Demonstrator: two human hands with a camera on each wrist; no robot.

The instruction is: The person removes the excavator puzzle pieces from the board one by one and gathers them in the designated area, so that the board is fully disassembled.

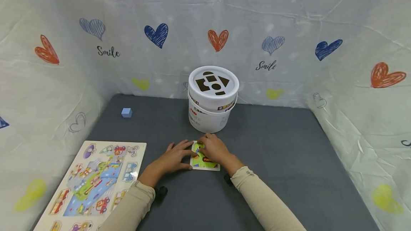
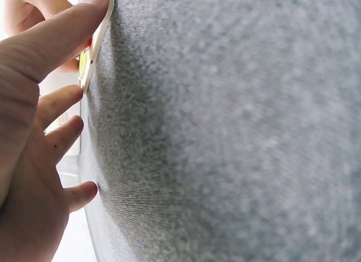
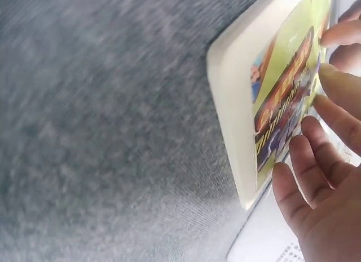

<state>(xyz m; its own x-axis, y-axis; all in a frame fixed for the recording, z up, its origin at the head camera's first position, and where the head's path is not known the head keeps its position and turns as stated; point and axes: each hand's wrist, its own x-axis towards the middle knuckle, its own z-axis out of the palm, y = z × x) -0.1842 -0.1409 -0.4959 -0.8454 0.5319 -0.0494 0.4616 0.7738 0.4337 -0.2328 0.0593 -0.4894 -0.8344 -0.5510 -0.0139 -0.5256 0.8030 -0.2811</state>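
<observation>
A small picture puzzle (image 1: pixel 205 167) with a pale rim and a green picture of vehicles lies flat on the dark table. My left hand (image 1: pixel 174 158) spreads its fingers along the puzzle's left side; the thumb (image 2: pixel 96 3) touches its edge and the index finger reaches over the picture. From the far side my right hand (image 1: pixel 216 148) grips the puzzle, fingers bent. In the right wrist view its thumb (image 3: pixel 338 84) presses the picture (image 3: pixel 282 98), while the other fingertips (image 3: pixel 282 177) meet the far edge. Whether a loose piece lies under the thumb is hidden.
Just behind the hands stands a white bucket (image 1: pixel 208 118) whose lid (image 1: pixel 205 97) has shaped holes. A large vehicle puzzle board (image 1: pixel 141 149) lies at the left, partly under the left sleeve. A blue block (image 1: pixel 126 112) sits at the back left. Printed cloth (image 1: pixel 192 10) walls the table.
</observation>
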